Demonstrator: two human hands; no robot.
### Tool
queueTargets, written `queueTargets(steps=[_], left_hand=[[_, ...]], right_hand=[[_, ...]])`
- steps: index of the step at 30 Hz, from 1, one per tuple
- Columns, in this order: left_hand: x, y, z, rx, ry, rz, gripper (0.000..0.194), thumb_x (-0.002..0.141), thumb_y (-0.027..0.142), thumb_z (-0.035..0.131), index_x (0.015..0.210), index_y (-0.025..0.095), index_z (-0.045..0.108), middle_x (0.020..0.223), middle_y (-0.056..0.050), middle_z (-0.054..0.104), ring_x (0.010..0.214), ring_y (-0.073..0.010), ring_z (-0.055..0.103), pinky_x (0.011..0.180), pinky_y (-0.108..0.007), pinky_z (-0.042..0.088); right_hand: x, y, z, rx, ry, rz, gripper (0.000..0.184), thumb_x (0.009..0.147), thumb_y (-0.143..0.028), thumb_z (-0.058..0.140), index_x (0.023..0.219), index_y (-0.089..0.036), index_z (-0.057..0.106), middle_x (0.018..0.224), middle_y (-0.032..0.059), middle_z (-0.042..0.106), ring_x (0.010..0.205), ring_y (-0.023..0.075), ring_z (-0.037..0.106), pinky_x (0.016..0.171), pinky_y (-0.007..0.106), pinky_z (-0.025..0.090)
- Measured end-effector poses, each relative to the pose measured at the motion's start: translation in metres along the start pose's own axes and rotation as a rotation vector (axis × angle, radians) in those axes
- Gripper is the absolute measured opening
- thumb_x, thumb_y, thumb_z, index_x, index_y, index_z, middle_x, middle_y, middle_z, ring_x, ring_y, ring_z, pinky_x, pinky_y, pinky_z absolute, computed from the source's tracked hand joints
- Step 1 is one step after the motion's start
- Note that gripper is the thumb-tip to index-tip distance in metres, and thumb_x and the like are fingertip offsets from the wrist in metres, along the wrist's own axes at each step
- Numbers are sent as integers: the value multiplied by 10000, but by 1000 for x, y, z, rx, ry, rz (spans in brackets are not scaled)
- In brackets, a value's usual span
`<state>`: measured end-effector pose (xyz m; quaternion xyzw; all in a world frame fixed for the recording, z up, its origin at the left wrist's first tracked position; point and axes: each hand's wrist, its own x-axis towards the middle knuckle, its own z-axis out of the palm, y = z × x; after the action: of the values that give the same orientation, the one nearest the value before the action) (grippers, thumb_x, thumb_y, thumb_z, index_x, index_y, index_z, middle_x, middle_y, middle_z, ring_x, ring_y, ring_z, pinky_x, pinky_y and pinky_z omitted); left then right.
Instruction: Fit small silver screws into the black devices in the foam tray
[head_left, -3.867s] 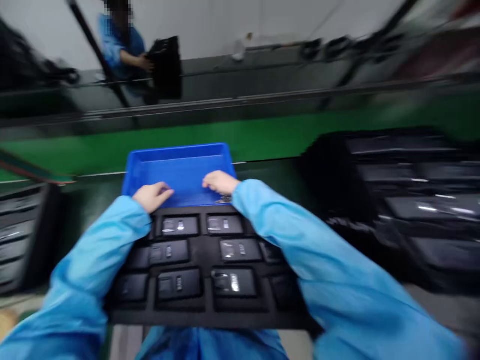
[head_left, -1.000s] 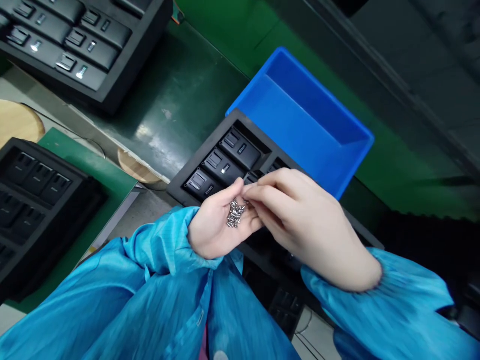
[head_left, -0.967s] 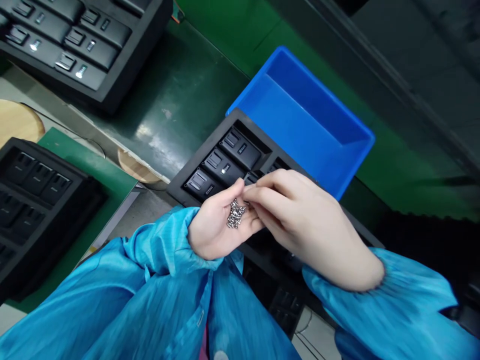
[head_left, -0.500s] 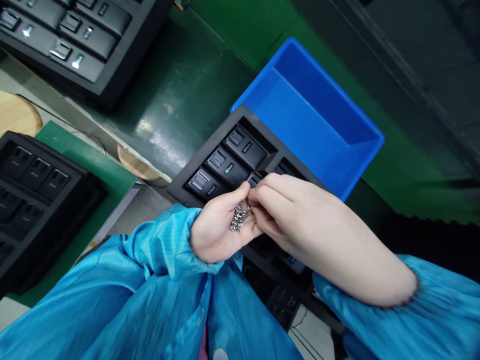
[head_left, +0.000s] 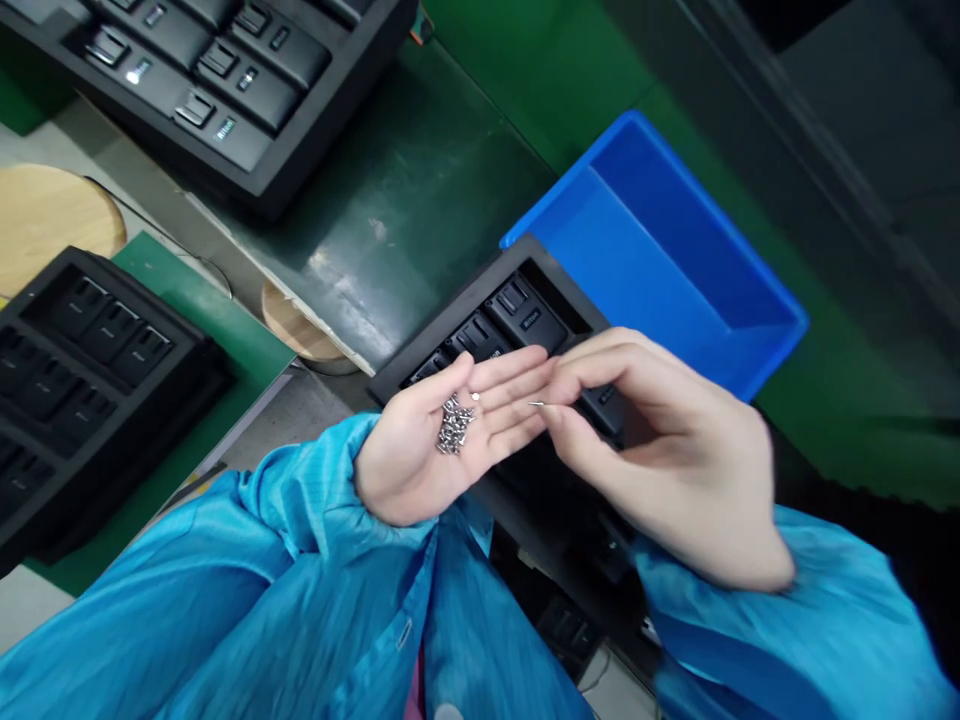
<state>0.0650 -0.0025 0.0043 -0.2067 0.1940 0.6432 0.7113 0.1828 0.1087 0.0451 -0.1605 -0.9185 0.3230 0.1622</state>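
A small heap of shiny metal screws [head_left: 454, 426] rests in the upturned palm of my left hand [head_left: 420, 440], its fingers stretched out toward the right. Between the thumb and forefinger of my right hand [head_left: 667, 450] a single thin screw [head_left: 537, 404] is pinched, just over the left fingertips. Both hands are above a black tray [head_left: 427, 325], and they hide much of it. In its pockets sit black clip-on devices [head_left: 529, 318] with "Riton" labels.
Beyond the tray stands a blue plastic bin [head_left: 645, 240] on the dark green worktop [head_left: 390, 220]. More black trays of similar devices lie at the upper left [head_left: 270, 190] and far left [head_left: 172, 370]. Round wooden stool tops [head_left: 60, 220] show below the table edge.
My right hand has drawn back to the right from the left palm, with one screw now visible in its pinch. The left fingers have straightened. The view has shifted slightly.
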Motion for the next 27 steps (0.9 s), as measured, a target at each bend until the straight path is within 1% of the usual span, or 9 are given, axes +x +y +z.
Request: queueTargets(steps=[4,6,10,12,14,18,22,24,27], left_hand=[[-3,2,-2,66,-24,-19,562,1089,307,234,1438,-11,539,1279,-201,719,1279,-243,661,1144,-362,459],[-6,10,-4,63,-61,42,552,1092,324,254,1458,7,520,1366,-186,681,1323,-239,636,1134,-337,482],[-17,44,-11,54,-116,380,541,1109,363,253,1565,124,417,1497,-91,604,1383,-192,585,1109,-270,503],[-23,62,-15,47,-88,557,552,1117,353,209,1611,143,339,1535,-74,568,1417,-171,546,1130,-254,478],[-27,74,-19,18,-49,658,562,1117,340,187,1640,155,276,1568,-69,532,1452,-168,502,1152,-254,454],[-27,81,-23,-44,15,663,569,1106,327,187,1654,185,253,1588,-62,510,1517,-191,411,1192,-273,416],[-25,79,-20,-57,34,629,576,1100,325,167,1646,179,274,1606,-47,487,1545,-216,354,1206,-314,404],[-24,80,-19,-69,45,630,576,1097,322,145,1651,218,263,1622,-18,464,1544,-219,352,1211,-345,401],[-24,83,-23,-80,51,637,575,1099,321,135,1660,241,235,1628,-6,455,1520,-209,397,1203,-350,410]], right_hand=[[6,2,6,-13,-14,-16,138,882,-155,643,794,-231,570,713,-26,565,689,149,555,670,320,458],[7,0,5,-66,-6,-50,135,881,-136,651,823,-229,573,736,-24,570,706,146,552,682,317,456],[9,-3,10,-236,23,-79,166,893,-75,624,852,-224,562,770,0,596,729,160,567,717,330,467],[10,0,21,-271,-13,-120,163,906,-65,586,852,-217,564,775,9,600,730,162,578,698,316,470],[11,4,35,-270,-68,-164,147,920,-77,552,854,-207,571,788,14,602,722,152,582,671,293,468],[17,10,57,-337,-141,-227,149,936,-86,519,858,-189,594,787,14,590,697,137,575,646,264,449],[23,7,66,-427,-163,-301,182,965,-99,497,852,-184,612,763,18,587,675,145,534,629,270,423],[24,8,69,-459,-167,-323,192,979,-113,493,857,-185,621,780,35,619,717,166,546,667,283,440],[20,13,74,-455,-153,-358,152,979,-119,519,908,-176,639,911,80,709,867,196,615,774,306,488]])
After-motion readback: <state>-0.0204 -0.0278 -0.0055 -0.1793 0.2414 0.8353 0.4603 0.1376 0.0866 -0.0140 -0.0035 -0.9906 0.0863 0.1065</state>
